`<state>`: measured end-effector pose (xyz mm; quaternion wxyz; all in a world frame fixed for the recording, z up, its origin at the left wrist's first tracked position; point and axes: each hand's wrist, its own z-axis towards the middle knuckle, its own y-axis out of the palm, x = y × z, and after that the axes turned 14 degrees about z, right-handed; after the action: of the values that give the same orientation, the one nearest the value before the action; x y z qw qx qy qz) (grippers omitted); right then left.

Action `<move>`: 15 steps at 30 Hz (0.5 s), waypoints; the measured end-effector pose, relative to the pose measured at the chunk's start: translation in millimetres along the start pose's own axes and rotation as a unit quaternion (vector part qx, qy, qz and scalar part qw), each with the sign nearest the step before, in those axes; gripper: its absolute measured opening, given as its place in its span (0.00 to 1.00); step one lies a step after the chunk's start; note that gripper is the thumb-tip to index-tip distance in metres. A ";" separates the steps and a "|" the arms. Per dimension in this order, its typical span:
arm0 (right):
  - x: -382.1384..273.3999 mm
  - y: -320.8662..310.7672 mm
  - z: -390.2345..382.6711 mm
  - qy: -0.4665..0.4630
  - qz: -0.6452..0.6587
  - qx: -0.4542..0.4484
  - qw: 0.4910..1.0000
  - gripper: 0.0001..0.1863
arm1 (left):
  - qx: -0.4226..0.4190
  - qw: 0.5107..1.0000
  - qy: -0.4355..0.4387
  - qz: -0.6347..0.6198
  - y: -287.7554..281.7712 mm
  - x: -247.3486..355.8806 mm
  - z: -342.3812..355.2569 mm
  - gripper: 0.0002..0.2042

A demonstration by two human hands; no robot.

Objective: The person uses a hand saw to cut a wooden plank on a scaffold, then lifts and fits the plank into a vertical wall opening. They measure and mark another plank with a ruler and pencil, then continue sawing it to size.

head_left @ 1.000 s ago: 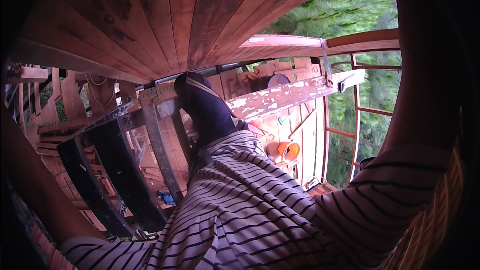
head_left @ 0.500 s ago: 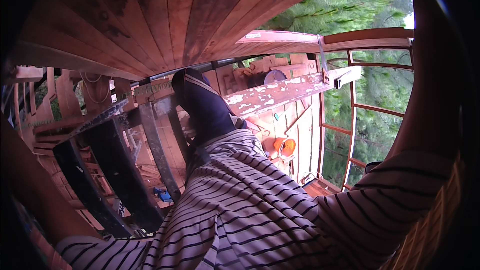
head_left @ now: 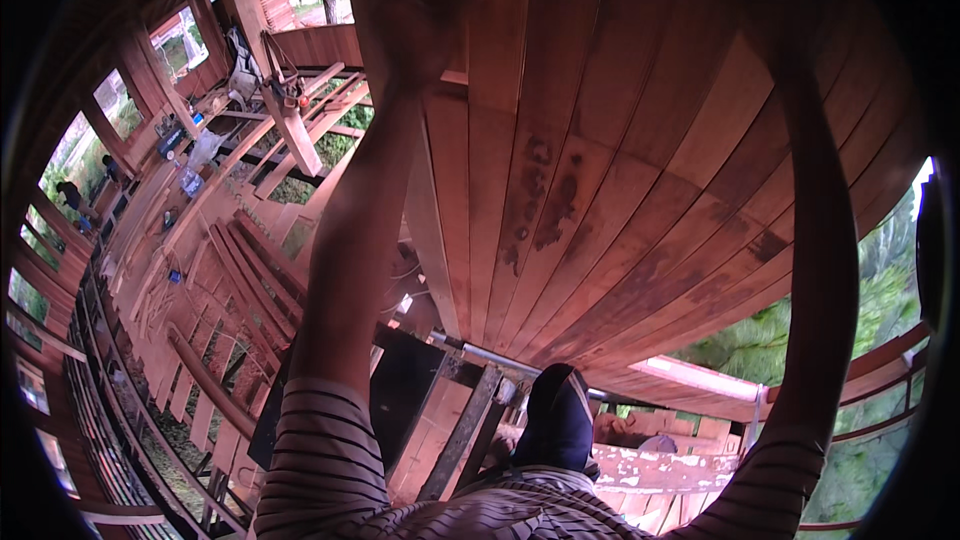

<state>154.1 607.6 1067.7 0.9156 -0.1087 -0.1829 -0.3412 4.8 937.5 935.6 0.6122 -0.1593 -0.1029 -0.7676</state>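
Observation:
A large curved wall of reddish-brown planks (head_left: pixel 600 170) rises in front of me, with dark stains across several boards. Both of my arms reach up along it. At its upper left edge, my left hand (head_left: pixel 420 25) lies against the boards, in shadow, with one finger stretched out to the side. My right hand (head_left: pixel 775 35) is near the top right of the planking, almost lost in darkness. Its fingers cannot be made out. I cannot see a tool in either hand.
Below me are dark beams (head_left: pixel 405 390) and a paint-flaked plank (head_left: pixel 660 468), beside my dark-clad leg (head_left: pixel 555 420). Loose timbers (head_left: pixel 255 275) lie at left around a wooden post (head_left: pixel 290 130). Another person (head_left: pixel 75 198) is far left. A window frame stands at right.
My view has swung upward and left, so the planking fills more of it. Both forearms are now in sight, raised to the boards; the orange bucket below has left view.

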 end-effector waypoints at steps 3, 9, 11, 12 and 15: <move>57.6 11.7 -1.5 -0.112 0.040 0.088 0.989 0.43 | 0.036 0.999 0.007 0.024 33.5 2.6 -1.4 0.42; 22.5 -16.1 4.9 -0.008 -0.068 -0.050 0.996 0.41 | 0.131 0.979 0.019 0.156 31.3 9.9 -14.3 0.49; 12.1 -20.1 8.3 0.002 -0.042 -0.049 0.998 0.42 | 0.138 0.979 0.006 0.151 32.0 12.9 -17.3 0.48; 6.8 -22.0 10.3 0.006 -0.045 -0.048 0.998 0.42 | 0.132 0.980 -0.004 0.148 29.1 13.8 -17.1 0.47; -1.1 -25.8 12.5 0.017 -0.055 -0.060 0.997 0.44 | 0.147 0.972 0.004 0.185 22.0 23.8 -18.2 0.46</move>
<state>132.9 593.2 1080.5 0.8903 -0.1476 -0.1522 -0.4031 19.3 904.5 926.7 0.7606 -0.0803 -0.1810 -0.6183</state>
